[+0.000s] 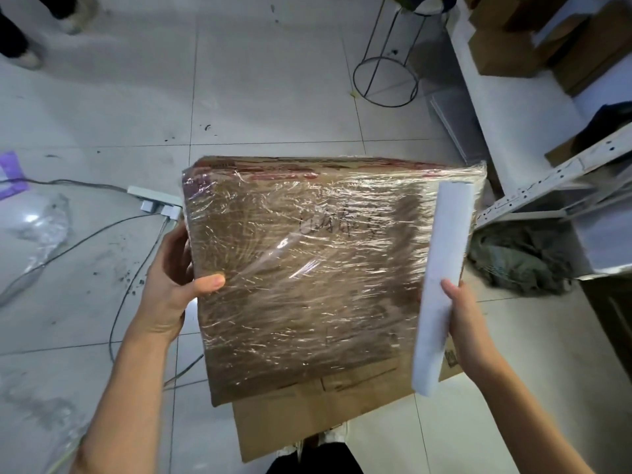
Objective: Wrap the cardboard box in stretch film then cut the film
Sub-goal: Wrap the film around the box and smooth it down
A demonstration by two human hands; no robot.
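Left hand [171,278] clamps cardboard box [307,268] edge; right hand [461,313] grips film roll [444,278]. Film slippery: you hold box corners.

Box [307,268] handwriting blurred under film [342,206]

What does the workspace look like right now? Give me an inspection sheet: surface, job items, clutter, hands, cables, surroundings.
Surface: grey tiled floor, scuffed and marked.
Job's things: cardboard box already covered in film; white stretch film roll along its right edge; flat cardboard underneath.
Clutter: crumpled plastic at left; grey-green cloth at right.
Hands: left hand grips the box's left edge, thumb on top; right hand holds the roll.
Cables: power strip with leads across the floor.
Surroundings: wire stool frame, white shelving with boxes.
Cutter: nothing seen.
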